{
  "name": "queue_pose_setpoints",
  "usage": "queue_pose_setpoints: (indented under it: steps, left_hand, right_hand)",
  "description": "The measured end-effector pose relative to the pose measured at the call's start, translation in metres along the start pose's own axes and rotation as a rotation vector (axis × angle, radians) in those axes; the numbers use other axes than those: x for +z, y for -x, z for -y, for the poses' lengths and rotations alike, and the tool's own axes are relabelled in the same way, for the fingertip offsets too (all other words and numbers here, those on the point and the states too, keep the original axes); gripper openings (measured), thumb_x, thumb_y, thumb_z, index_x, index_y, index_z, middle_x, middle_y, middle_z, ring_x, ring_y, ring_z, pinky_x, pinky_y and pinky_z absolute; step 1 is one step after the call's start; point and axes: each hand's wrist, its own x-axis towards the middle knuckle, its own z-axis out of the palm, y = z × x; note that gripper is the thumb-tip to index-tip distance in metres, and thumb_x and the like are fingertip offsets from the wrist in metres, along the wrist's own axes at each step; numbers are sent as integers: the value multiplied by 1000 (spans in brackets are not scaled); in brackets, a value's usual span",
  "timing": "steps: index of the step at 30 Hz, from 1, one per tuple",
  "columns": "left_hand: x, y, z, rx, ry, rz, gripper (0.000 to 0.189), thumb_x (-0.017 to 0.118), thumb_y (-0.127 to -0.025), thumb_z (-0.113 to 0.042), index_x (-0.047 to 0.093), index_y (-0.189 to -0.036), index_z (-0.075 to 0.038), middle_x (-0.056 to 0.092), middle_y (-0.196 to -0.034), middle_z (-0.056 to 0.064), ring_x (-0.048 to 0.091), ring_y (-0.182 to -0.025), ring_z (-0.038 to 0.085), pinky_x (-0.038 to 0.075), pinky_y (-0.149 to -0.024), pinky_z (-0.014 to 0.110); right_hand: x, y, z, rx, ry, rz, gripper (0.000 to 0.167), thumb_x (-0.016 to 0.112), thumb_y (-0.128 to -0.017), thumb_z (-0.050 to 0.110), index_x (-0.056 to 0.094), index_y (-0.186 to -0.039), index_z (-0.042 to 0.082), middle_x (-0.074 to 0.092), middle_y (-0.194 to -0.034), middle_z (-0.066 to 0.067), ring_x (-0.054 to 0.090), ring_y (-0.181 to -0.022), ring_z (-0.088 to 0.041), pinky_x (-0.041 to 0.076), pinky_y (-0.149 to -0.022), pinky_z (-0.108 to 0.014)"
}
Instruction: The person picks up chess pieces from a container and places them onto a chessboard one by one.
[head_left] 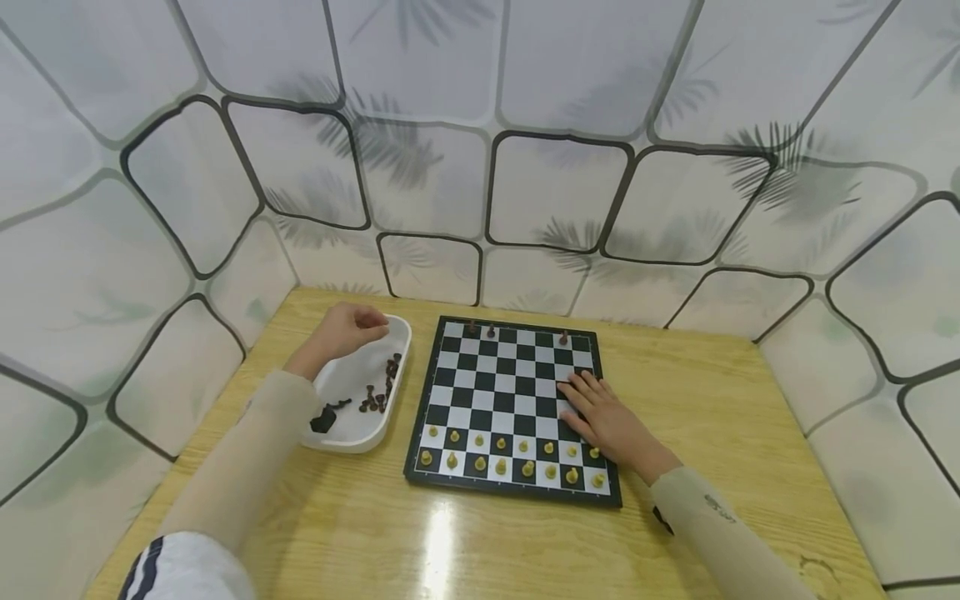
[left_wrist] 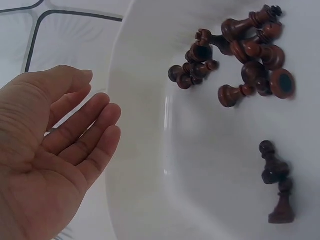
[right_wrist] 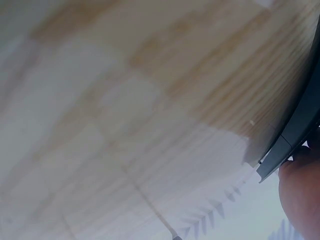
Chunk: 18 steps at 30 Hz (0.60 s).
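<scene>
Yellow pieces (head_left: 501,467) fill the chessboard's (head_left: 495,400) two nearest rows, and the right hand (head_left: 607,421) is lying on the board's right side, fingers straight. Left of the board there's a white tray (head_left: 348,379) with loose brown pieces (left_wrist: 272,55), apart from the left hand's (head_left: 351,329) fingertips; those fingers look released, loosely bent. Three brown pieces (head_left: 491,331) stand on the board's farthest row.

The tray (head_left: 347,379) sits on the bench (head_left: 345,533), left of the chessboard (head_left: 495,379), and contains pieces (left_wrist: 265,57). My left hand (head_left: 347,331) is at the tray's far end; my right hand (head_left: 606,419) rests on the chessboard's right side.
</scene>
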Motion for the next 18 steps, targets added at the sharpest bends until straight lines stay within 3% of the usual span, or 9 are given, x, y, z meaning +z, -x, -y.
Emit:
queue_pose_setpoints:
  steps: [9,18]
  left_hand:
    - [5,1,7,-51,0,31,29,71,-101,-20,75,-123,-1,76,-119,21,71,-110,36,59,-93,48]
    - [16,1,11,-104,-56,28,26,74,-99,-27,78,-119,-11,78,-119,12,72,-109,30,58,-95,47]
  right_hand:
    - [2,-1,-2,-7,0,-7,61,50,-111,42,43,-160,7,36,-168,-23,27,-159,-45,24,-127,-63]
    - [1,-1,0,-3,2,-11,61,50,-111,42,44,-160,6,37,-168,-23,27,-159,-45,23,-128,-62]
